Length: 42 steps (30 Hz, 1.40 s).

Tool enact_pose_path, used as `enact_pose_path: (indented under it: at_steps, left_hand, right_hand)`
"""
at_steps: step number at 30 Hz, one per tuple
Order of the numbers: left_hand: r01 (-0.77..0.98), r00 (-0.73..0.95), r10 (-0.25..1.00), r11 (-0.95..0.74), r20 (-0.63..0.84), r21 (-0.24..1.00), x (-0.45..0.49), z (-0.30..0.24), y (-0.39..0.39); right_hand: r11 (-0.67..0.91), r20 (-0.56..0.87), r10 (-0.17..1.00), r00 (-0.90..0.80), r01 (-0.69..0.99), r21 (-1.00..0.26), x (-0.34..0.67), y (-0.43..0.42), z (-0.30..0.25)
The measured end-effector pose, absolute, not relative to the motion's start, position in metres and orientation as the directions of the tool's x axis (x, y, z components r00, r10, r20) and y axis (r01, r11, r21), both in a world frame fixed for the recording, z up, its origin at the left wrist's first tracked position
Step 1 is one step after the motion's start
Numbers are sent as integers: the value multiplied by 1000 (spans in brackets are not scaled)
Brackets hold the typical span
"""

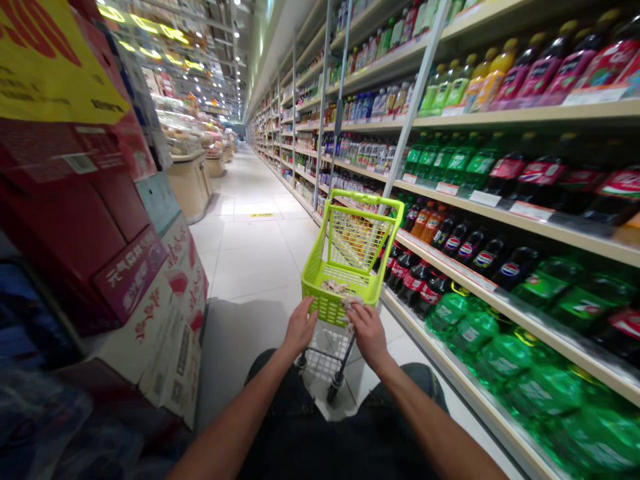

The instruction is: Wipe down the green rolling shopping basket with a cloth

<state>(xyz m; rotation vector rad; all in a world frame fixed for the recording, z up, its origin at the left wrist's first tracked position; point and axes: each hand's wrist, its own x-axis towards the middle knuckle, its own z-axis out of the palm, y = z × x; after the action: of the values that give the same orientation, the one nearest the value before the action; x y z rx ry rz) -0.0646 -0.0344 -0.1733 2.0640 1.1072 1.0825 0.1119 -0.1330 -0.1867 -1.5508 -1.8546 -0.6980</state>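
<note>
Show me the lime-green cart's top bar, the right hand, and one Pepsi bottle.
Lime-green cart top bar (373,198): head view, on the bar's middle.
Right hand (369,333): head view, on the back of the hand.
Pepsi bottle (511,269): head view, on the round logo.

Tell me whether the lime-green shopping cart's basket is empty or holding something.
Not empty: a crumpled pale item lies in the lime-green shopping cart basket. What the item is cannot be told from this view.

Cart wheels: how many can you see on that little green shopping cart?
2. Both are at the near end of the lime-green shopping cart: one wheel below the left hand, another wheel below the right hand. Others may be hidden beyond the lower wire rack.
</note>
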Motion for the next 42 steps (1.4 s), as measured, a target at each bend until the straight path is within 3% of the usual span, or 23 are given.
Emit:
enact_pose_path:
  at_steps: [4, 9, 12, 16, 21, 26, 33, 39, 42]
  left_hand:
    - [420, 377, 831, -547, 409, 724, -59, -176, -36]
    - [442, 345, 858, -507, 381, 740, -60, -182, -36]
    - [430, 341, 861, -500, 377, 752, -59, -182, -37]
    - [428, 356, 856, -506, 375, 749, -62, -179, -36]
    - [452, 290, 896, -438, 336, 777, -74, -174, -30]
    - [450, 283, 906, -416, 316, 790, -85, -174, -29]
    - [460, 199, 946, -320, 255, 828, -94, -175, -24]
    - [448, 208, 944, -326, 258, 833, -97, -176, -22]
    - [457, 181, 957, -285, 226, 842, -100, -172, -18]
  right_hand:
    - [149, 667, 738, -104, 989, -11, 117, -145, -201]
    - [160, 765, 643, -47, 984, -74, 120, -144, -183]
    - [99, 738, 675, 14, 989, -109, 122, -142, -186]
    - [102, 665, 746, -35, 993, -63, 109, -136, -196]
    - [137, 751, 656, -79, 990, -16, 83, -107, -171]
    - [88, 654, 748, -112, 994, 70, 72, -103, -190]
    - [126, 708, 696, -116, 991, 39, 45, -72, -161]
    - [122, 505, 850, -148, 989, 85, 36, -68, -181]
    - [137, 523, 839, -149, 989, 62, 31, -64, -171]
